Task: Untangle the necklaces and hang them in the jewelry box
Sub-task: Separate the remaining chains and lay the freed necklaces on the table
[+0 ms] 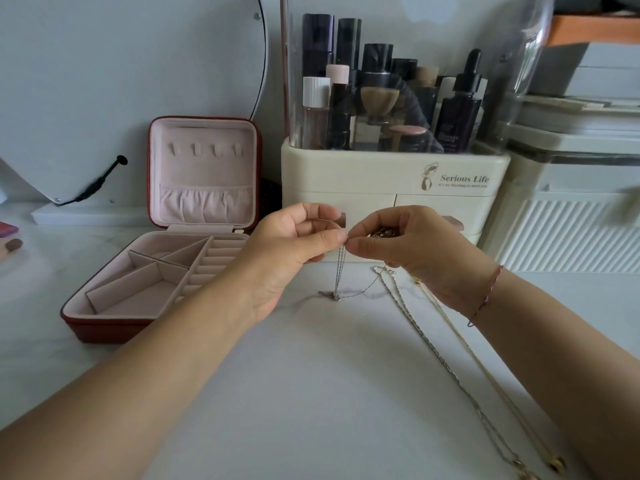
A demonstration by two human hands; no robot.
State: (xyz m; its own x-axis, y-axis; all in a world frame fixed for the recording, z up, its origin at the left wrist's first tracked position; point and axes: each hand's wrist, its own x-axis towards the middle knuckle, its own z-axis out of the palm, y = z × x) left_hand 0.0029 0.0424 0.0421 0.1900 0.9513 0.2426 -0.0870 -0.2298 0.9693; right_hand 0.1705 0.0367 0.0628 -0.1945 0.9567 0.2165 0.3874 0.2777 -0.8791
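A red jewelry box (104,325) with a pink lining stands open at the left; its raised lid (204,171) shows a row of small hooks with nothing on them. My left hand (294,247) and my right hand (412,251) meet above the white table, both pinching a thin silver necklace (340,271) that hangs down to the tabletop. My right hand also cups a small bunch of chain in its palm. Two longer necklaces (446,362), one silver and one gold, trail from under my right hand toward the near right corner.
A cream cosmetic organizer (391,174) full of bottles stands right behind my hands. A round mirror (131,74) leans behind the jewelry box. A white ribbed container (568,233) is at the right. Small makeup items (10,244) lie at the left edge.
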